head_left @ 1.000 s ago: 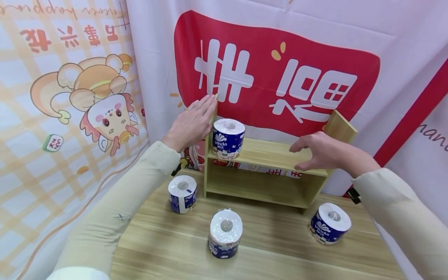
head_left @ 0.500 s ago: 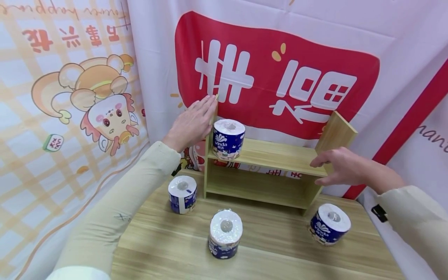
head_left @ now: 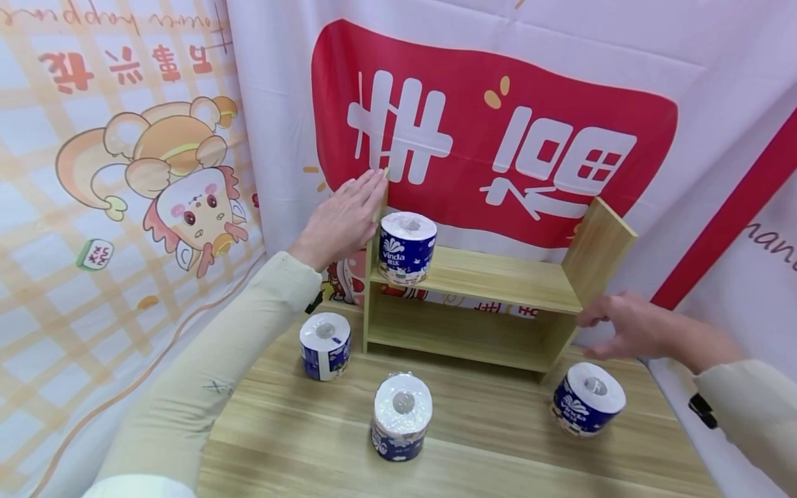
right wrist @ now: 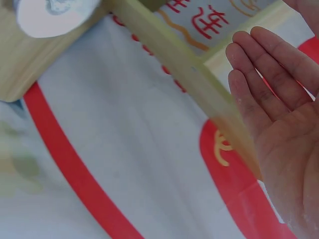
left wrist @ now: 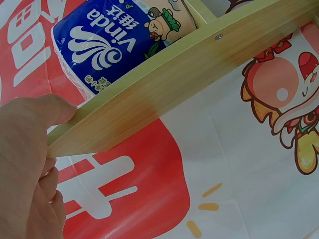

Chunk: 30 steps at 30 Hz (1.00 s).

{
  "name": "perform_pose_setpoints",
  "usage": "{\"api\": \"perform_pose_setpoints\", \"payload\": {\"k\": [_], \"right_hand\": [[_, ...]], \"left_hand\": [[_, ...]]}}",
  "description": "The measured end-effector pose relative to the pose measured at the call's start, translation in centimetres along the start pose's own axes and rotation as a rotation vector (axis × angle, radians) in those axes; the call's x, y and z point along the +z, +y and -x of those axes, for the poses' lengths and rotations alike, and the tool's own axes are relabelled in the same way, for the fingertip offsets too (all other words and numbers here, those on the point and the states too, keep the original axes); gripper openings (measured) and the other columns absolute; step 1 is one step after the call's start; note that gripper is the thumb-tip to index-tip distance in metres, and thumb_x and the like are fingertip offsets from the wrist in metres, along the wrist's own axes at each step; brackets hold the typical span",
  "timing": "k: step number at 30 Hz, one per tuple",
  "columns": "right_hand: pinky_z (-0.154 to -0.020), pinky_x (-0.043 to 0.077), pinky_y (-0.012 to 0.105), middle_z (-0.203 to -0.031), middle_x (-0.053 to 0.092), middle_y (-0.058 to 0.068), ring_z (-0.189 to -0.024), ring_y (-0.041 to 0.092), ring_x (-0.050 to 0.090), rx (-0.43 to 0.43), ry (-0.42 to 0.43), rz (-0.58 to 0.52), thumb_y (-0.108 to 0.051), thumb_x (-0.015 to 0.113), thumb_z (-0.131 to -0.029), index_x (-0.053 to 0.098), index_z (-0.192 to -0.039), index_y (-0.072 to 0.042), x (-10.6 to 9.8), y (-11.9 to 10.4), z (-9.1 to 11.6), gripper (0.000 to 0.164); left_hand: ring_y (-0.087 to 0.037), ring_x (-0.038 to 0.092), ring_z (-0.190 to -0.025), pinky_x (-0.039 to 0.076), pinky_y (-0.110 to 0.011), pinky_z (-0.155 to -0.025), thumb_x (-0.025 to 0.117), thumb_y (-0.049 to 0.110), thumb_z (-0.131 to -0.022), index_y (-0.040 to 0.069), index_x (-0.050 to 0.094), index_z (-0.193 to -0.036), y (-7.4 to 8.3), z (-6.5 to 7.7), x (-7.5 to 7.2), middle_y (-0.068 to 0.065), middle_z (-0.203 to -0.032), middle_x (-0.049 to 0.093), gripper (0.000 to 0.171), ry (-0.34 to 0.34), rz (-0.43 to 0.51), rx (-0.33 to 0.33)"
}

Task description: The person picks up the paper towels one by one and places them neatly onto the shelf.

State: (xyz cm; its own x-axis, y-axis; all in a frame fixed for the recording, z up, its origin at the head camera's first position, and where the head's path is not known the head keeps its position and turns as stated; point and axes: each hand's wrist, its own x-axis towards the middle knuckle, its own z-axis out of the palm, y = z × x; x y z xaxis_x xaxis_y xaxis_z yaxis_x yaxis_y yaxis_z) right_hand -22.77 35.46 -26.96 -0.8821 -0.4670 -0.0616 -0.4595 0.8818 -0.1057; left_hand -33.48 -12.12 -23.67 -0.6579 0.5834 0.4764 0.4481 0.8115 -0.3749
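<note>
My left hand grips the top of the left side panel of a small wooden shelf. The left wrist view shows the thumb on one face of the panel and curled fingers on the other. Beside that panel, on the upper board, stands a blue-and-white Vinda toilet roll, upright. My right hand hangs in the air by the shelf's right side, fingers relaxed and holding nothing. Below it, another toilet roll stands on the wooden table.
One more toilet roll stands left of the shelf, and another roll is in front of it. A printed cloth hangs behind the shelf, and a checked cloth covers the left side.
My right hand has moved right and down, from over the upper board to beyond the right side panel. My left hand and the toilet rolls have stayed in place.
</note>
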Motion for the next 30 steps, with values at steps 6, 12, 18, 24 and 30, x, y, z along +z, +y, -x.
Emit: {"api": "perform_pose_setpoints", "payload": {"k": [6,12,18,24,30], "right_hand": [[-0.072,0.060,0.030,-0.111,0.070,-0.003,-0.101,0.019,0.066,0.005,-0.048,-0.022,-0.055,0.076,-0.074,0.068,-0.112,-0.024,1.9,1.1,0.7,0.050],[-0.077,0.060,0.038,-0.110,0.071,-0.002,-0.099,0.020,0.067,0.030,-0.101,-0.048,-0.056,0.077,-0.072,0.070,-0.112,-0.020,3.6,2.1,1.2,0.055],[-0.077,0.060,0.038,-0.104,0.071,-0.008,-0.096,0.020,0.068,-0.027,-0.110,-0.025,-0.060,0.074,-0.073,0.070,-0.106,-0.023,5.5,3.2,1.8,0.050],[-0.072,0.059,0.033,-0.096,0.073,-0.009,-0.087,0.014,0.069,-0.129,-0.038,-0.016,-0.051,0.077,-0.074,0.071,-0.100,-0.022,7.7,4.4,2.4,0.039],[-0.069,0.058,0.033,-0.096,0.073,-0.006,-0.085,0.014,0.069,-0.145,-0.029,-0.005,-0.046,0.079,-0.074,0.072,-0.098,-0.023,9.1,5.2,2.8,0.034]], "left_hand": [[-0.030,0.016,-0.152,0.023,-0.040,-0.122,0.056,0.035,-0.095,0.006,0.013,-0.155,0.0,0.0,0.1,-0.012,-0.163,0.017,0.080,0.004,-0.002,-0.001],[-0.030,0.016,-0.152,0.024,-0.041,-0.122,0.055,0.034,-0.096,0.005,0.013,-0.155,0.0,-0.1,0.1,-0.013,-0.163,0.018,0.078,0.004,-0.006,-0.001],[-0.030,0.015,-0.152,0.024,-0.041,-0.122,0.055,0.034,-0.095,0.006,0.013,-0.155,0.0,-0.1,0.1,-0.013,-0.163,0.017,0.079,0.000,-0.004,0.000],[-0.031,0.018,-0.151,0.025,-0.042,-0.122,0.055,0.033,-0.095,0.004,0.014,-0.155,0.0,-0.1,0.2,-0.013,-0.163,0.018,0.078,0.016,-0.004,0.006],[-0.031,0.018,-0.151,0.025,-0.043,-0.122,0.056,0.033,-0.095,0.004,0.013,-0.155,-0.1,-0.2,0.4,-0.014,-0.162,0.019,0.079,0.019,-0.009,0.011]]}}
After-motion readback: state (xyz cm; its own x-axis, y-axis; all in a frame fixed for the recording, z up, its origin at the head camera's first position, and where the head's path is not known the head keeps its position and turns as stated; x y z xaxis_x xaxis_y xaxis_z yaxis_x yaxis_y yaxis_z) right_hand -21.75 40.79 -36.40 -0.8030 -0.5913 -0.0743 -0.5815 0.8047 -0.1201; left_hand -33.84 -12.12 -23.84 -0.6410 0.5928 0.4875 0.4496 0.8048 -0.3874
